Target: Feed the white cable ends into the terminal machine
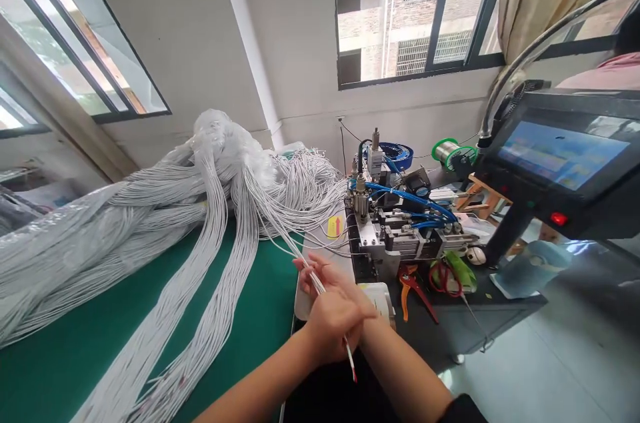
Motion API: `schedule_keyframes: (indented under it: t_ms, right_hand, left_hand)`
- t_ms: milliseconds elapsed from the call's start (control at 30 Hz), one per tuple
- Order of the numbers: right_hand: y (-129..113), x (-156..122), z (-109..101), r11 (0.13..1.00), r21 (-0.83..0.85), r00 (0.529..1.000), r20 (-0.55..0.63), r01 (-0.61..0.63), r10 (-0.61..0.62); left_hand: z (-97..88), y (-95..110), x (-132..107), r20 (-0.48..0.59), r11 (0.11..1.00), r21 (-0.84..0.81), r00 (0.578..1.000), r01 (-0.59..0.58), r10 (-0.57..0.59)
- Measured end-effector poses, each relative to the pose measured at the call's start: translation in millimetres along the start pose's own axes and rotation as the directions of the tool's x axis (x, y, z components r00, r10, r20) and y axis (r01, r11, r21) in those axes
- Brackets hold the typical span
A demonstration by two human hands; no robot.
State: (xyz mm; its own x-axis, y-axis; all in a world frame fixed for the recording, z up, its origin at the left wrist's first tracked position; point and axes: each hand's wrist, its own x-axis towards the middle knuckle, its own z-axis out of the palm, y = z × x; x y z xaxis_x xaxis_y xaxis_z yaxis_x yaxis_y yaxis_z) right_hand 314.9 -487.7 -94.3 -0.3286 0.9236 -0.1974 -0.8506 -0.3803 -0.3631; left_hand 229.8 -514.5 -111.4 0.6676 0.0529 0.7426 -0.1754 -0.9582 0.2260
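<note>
Both hands meet low in the middle, over the front edge of the green mat (70, 349). My left hand (327, 326) is closed round a thin white cable (320, 287) whose red-and-white stripped end (351, 363) pokes out below the fist. My right hand (330, 279) lies just behind it, fingers curled on the same cable. The cable runs up and left into a large heap of white cables (220, 209) spread over the mat. A small metal machine (400, 229) with blue air hoses stands right of my hands.
Orange-handled pliers (413, 286) and a green-and-red tool (450, 273) lie on the black base by the machine. A touchscreen unit (560, 159) on an arm stands at the right. A solder spool (453, 153) and blue reel (397, 155) sit behind. Someone's pink sleeve (610, 69) shows at far right.
</note>
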Motion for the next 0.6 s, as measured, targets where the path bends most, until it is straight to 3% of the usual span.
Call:
schedule_keyframes:
  t_ms: [100,200,300,367,433,500,600]
  right_hand:
    - [-4,1,-5,0.999,-0.051,0.999,-0.039,-0.003,0.001]
    - [-10,-2,-14,0.977,-0.206,0.998,-0.038,0.049,-0.058]
    - [-13,-6,-21,0.911,-0.384,0.985,-0.027,0.149,-0.172]
    - [-11,-9,-21,0.878,-0.448,0.98,-0.016,0.169,-0.197]
    - [-8,-11,-21,0.848,-0.503,0.979,-0.014,0.169,-0.203]
    - [-3,-12,-22,0.805,-0.573,0.977,-0.03,0.155,-0.209]
    - [1,-13,-29,0.681,-0.711,0.964,-0.016,0.176,-0.266]
  left_hand:
    - [-9.4,14,-4,0.272,0.997,0.082,0.962,-0.007,-0.016]
    - [-48.3,30,4,0.564,0.997,0.039,0.822,0.067,-0.077]
    - [-97.2,23,12,0.681,0.965,-0.043,0.715,0.259,-0.162]
    - [-120.9,-3,8,0.66,0.86,-0.045,0.661,0.508,-0.356]
    - [-131.9,-45,-4,0.534,0.623,-0.084,0.563,0.778,-0.631]
    - [-132.5,-93,-19,0.275,0.394,-0.115,0.41,0.912,-0.87]
    - [-129.3,-162,-36,-0.129,0.234,-0.068,0.224,0.97,-0.966]
